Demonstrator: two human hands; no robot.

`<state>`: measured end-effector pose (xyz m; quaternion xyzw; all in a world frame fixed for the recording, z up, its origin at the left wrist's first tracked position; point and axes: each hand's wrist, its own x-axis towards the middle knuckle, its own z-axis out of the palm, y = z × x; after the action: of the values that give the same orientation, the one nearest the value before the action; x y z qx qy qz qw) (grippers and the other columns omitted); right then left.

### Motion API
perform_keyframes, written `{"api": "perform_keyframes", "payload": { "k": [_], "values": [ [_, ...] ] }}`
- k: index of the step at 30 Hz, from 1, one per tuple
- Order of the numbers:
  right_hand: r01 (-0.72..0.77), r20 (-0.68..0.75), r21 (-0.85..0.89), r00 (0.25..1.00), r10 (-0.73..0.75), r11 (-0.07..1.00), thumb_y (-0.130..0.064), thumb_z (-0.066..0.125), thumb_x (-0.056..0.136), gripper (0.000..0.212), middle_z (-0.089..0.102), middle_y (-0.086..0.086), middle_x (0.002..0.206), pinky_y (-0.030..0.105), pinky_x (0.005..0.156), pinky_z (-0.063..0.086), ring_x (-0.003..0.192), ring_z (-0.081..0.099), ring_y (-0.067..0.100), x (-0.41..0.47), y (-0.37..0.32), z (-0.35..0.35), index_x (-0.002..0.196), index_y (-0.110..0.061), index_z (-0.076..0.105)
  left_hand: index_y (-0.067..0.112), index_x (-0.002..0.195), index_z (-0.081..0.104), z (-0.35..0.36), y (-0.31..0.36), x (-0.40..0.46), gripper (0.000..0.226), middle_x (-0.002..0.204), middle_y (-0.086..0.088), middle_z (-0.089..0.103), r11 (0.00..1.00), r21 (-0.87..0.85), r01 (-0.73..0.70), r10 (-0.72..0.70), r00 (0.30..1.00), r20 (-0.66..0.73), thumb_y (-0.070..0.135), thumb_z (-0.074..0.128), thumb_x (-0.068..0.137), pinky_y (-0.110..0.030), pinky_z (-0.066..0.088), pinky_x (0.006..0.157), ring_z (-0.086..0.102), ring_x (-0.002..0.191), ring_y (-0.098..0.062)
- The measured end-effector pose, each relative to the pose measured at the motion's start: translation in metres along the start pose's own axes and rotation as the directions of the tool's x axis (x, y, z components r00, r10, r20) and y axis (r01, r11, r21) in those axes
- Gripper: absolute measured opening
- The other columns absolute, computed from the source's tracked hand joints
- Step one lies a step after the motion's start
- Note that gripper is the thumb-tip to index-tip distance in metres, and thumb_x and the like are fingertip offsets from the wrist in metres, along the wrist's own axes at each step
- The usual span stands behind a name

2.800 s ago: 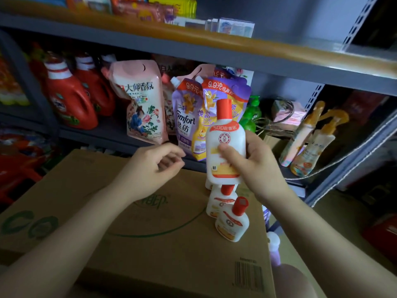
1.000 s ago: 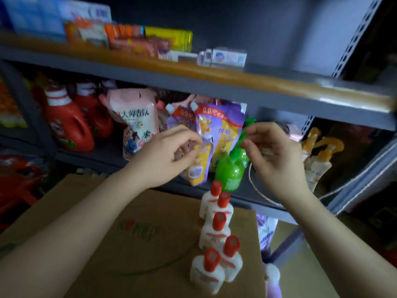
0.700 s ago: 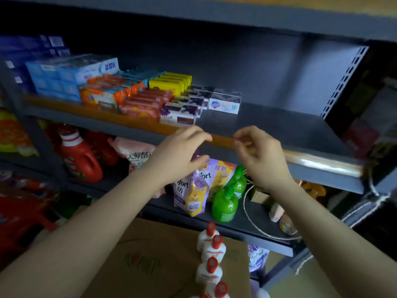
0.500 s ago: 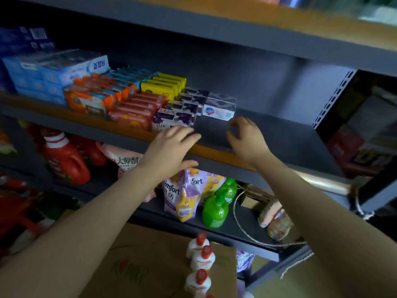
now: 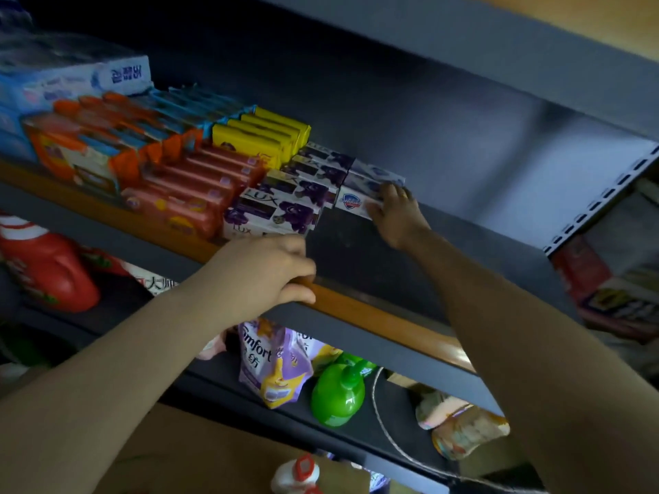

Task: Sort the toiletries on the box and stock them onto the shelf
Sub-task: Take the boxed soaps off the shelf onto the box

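A big grey shelf (image 5: 445, 194) fills most of the view. A brown cardboard box (image 5: 199, 454) sits low down in front of it. On the shelf board there are rows of soap packs: orange ones (image 5: 107, 151), red ones (image 5: 192, 194), yellow ones (image 5: 260, 137) and purple boxes (image 5: 281, 205). At the right end of the rows sits a white and blue soap box (image 5: 360, 194).

The right hand (image 5: 396, 215) reaches far in over the board. Its fingers and thumb are curled around the right end of the white and blue soap box. The left hand (image 5: 264, 276) is nearer, well apart from that box. Its fingers curl over the wooden front edge (image 5: 374, 315) of the shelf, just below the purple boxes.

A white bottle with a red cap (image 5: 299, 472) stands on the cardboard box, far below both hands. On the lower board a green bottle (image 5: 338, 393) stands beside a purple pouch (image 5: 271, 365). A red jug (image 5: 46, 265) stands at the left.
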<state>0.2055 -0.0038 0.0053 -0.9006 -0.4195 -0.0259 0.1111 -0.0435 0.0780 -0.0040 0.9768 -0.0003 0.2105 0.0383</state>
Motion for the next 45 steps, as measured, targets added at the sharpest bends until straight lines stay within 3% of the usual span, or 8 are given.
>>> {"api": "perform_keyframes", "payload": {
  "k": [7,14,18,22,26,33,40,45],
  "values": [
    [0.025,0.012,-0.159,1.0,-0.023,0.987,-0.051,0.05,0.089,0.057,0.038,0.012,0.139,0.044,0.101,0.032,0.127,0.037,0.033,-0.042,-0.009,-0.02,0.133,-0.017,0.036,0.021,0.075,0.067,0.003,0.006,-0.01,0.038,0.072,0.003,0.061,0.999,0.039,0.014,-0.012,0.999,-0.049,0.048,0.041,0.079,-0.031,0.05,0.05,0.061,0.06,-0.021],
    [-0.071,0.046,0.375,0.997,0.058,0.924,-0.02,0.079,0.071,0.074,0.049,0.011,0.128,0.023,0.092,0.041,0.118,0.049,0.024,-0.095,-0.017,-0.048,0.134,-0.011,0.042,0.014,0.119,0.055,-0.012,0.037,-0.034,0.045,0.116,-0.003,0.059,0.941,-0.218,0.258,-0.287,0.951,-0.112,0.043,0.044,0.088,-0.029,0.04,0.094,0.042,0.111,-0.013],
    [0.121,-0.121,0.574,0.991,-0.062,0.81,-0.01,0.08,0.067,0.073,0.044,-0.002,0.117,0.012,0.088,0.041,0.109,0.049,0.011,-0.166,-0.037,-0.078,0.125,-0.03,0.041,0.033,0.122,0.046,-0.048,0.065,-0.043,0.04,0.12,0.017,0.052,0.29,-0.844,0.452,-0.66,0.733,0.165,0.045,0.058,0.086,-0.023,0.039,0.093,0.049,0.111,0.004],
    [0.31,-0.246,0.579,0.948,-0.201,0.754,-0.019,0.074,0.069,0.062,0.042,0.001,0.118,0.017,0.09,0.043,0.11,0.049,0.013,-0.222,-0.06,-0.08,0.119,-0.025,0.037,0.032,0.102,0.057,-0.073,0.082,-0.053,0.048,0.099,0.009,0.069,-0.203,-0.913,0.355,-0.577,0.709,0.404,0.055,0.068,0.061,-0.024,0.054,0.077,0.066,0.092,-0.004],
    [0.444,-0.358,0.396,0.881,-0.31,0.803,-0.004,0.078,0.07,0.065,0.032,0.009,0.129,0.017,0.099,0.04,0.123,0.038,0.018,-0.25,-0.079,-0.065,0.118,-0.013,0.035,0.025,0.101,0.059,-0.092,0.101,-0.072,0.039,0.096,0.011,0.072,-0.014,-0.884,0.467,-0.516,0.754,0.406,0.024,0.078,0.067,-0.015,0.052,0.073,0.066,0.091,-0.002],
    [0.074,0.098,0.644,0.979,-0.177,0.762,-0.007,0.071,0.079,0.063,0.045,-0.004,0.123,0.036,0.092,0.05,0.112,0.052,0.014,-0.274,-0.105,-0.065,0.124,-0.03,0.033,0.017,0.106,0.051,-0.101,0.091,-0.115,0.037,0.102,-0.004,0.062,0.911,-0.358,0.206,-0.238,0.97,-0.049,0.029,0.063,0.072,-0.019,0.043,0.079,0.049,0.098,-0.011],
    [-0.069,0.13,0.754,0.991,-0.045,0.653,-0.009,0.077,0.074,0.048,0.056,-0.017,0.103,0.016,0.081,0.049,0.097,0.056,-0.001,-0.279,-0.128,-0.067,0.103,-0.034,0.048,0.017,0.104,0.05,-0.116,0.083,-0.129,0.04,0.091,0.004,0.056,0.853,-0.465,0.239,-0.306,0.949,-0.072,0.042,0.06,0.074,-0.013,0.037,0.07,0.048,0.087,-0.008],
    [-0.031,0.112,0.764,0.99,-0.085,0.645,-0.021,0.072,0.077,0.04,0.06,-0.007,0.108,0.031,0.085,0.054,0.102,0.06,0.013,-0.282,-0.141,-0.091,0.104,-0.036,0.046,0.031,0.096,0.048,-0.123,0.075,-0.142,0.045,0.089,0.025,0.057,0.464,-0.757,0.46,-0.526,0.831,0.182,0.02,0.082,0.068,-0.002,0.041,0.072,0.054,0.089,0.011]
  ]
}}
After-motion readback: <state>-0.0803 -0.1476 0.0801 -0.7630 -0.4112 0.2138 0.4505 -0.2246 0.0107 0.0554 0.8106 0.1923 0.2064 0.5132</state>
